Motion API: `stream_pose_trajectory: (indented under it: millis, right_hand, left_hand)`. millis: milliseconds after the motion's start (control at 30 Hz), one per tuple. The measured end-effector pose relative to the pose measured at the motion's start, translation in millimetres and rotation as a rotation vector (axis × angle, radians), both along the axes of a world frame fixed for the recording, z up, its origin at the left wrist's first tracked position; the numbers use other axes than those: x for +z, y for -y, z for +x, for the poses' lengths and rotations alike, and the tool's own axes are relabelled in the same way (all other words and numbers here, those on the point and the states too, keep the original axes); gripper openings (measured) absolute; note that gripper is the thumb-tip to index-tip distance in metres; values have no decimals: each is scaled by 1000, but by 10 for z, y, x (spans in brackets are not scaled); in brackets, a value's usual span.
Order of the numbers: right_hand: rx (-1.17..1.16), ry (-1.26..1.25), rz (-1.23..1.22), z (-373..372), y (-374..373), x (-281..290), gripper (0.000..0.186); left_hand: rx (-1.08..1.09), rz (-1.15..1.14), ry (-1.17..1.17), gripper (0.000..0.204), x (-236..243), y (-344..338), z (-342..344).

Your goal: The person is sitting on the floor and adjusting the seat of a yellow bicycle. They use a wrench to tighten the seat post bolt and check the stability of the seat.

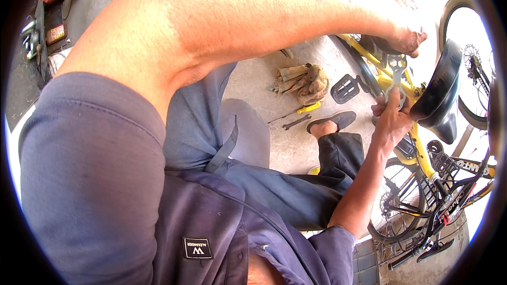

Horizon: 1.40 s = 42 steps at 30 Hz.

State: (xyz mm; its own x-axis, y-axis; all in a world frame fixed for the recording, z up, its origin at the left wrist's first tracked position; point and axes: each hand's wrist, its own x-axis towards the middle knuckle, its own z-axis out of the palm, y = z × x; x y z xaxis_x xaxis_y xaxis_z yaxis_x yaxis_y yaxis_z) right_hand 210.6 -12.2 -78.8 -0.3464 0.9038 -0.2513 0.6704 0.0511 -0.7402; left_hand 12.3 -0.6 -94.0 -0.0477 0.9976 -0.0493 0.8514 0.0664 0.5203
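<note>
Where saddle (445, 87) and pedal (345, 89) crowd close, a spanner (397, 67) is pinched by the right hand (394, 118); the left hand's (407, 36) hold cannot be told.

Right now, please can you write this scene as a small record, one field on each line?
Right hand: closed around a silver flat wrench
Left hand: near the wrench's upper end; its grip is unclear
Bicycle parts: yellow frame, black seat, black pedal
Floor: crumpled brown cloth, yellow-handled screwdriver, dark wrench
</note>
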Motion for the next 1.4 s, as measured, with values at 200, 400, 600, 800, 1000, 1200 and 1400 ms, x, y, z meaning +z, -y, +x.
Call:
stream_pose_trajectory:
  millis: [200, 400, 600, 800, 1000, 1200, 1400]
  right_hand:
    - [-51, 45, 15, -20, -59, 42, 30]
    - [-123, 57, 84, -54, -87, 108, 26]
    - [-80, 18, 100, -47, -130, 77, 20]
    - [-61, 45, 92, -29, -153, 45, 20]
    - [-92, 40, 131, -7, -155, 31, 19]
    - [-137, 15, 145, 29, -168, -58, 19]
    - [-123, 4, 195, -33, -123, 4, 21]
  left_hand:
    - [-2, -32, 9, 55, 73, 66, -11]
    - [-6, -54, 23, 56, 126, 127, -27]
    - [-11, -62, 30, 57, 163, 146, -46]
    - [-31, -41, 17, 57, 75, 84, -27]
    - [-72, 4, 4, 56, -77, -96, -3]
    - [60, 65, 78, 55, -698, -745, 269]
    - [124, 101, 116, 60, -966, -1018, 386]
